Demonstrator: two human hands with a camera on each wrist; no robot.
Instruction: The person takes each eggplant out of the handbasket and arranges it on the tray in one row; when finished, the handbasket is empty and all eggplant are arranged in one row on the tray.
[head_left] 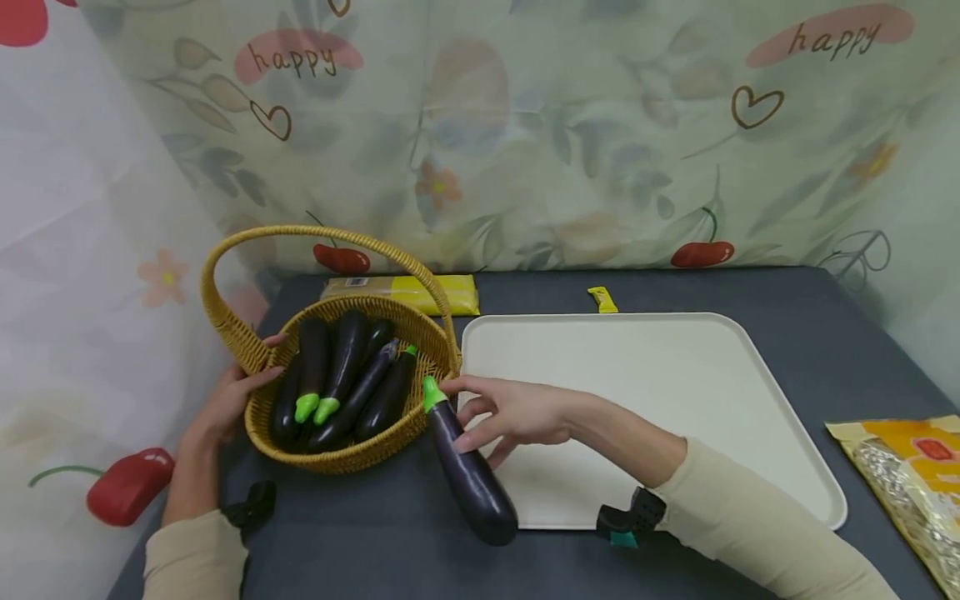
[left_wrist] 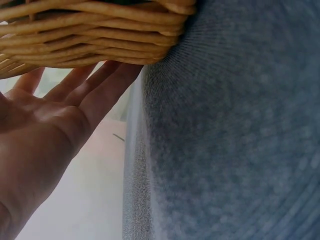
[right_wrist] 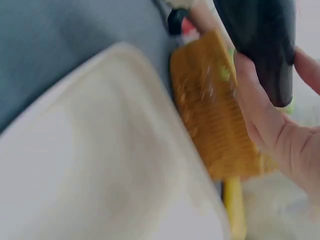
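My right hand (head_left: 517, 412) grips an eggplant (head_left: 472, 483) near its green stem, holding it tilted between the basket and the left edge of the white tray (head_left: 780, 400). The right wrist view shows the same dark eggplant (right_wrist: 265, 45) between thumb and fingers. Several more eggplants (head_left: 348, 358) lie in the wicker basket (head_left: 337, 462), some with bright green caps. At the basket's left side, my left hand (head_left: 232, 396) holds it where the handle meets the rim. In the left wrist view the fingers of the left hand (left_wrist: 55, 115) reach up against the woven side (left_wrist: 100, 35).
A yellow packet (head_left: 442, 292) lies behind the basket, and a small yellow wrapped piece (head_left: 602, 298) behind the tray. On the right of the dark table (head_left: 795, 308) rests an orange and silver bag (head_left: 915, 483). A printed cloth (head_left: 525, 167) hangs at the back.
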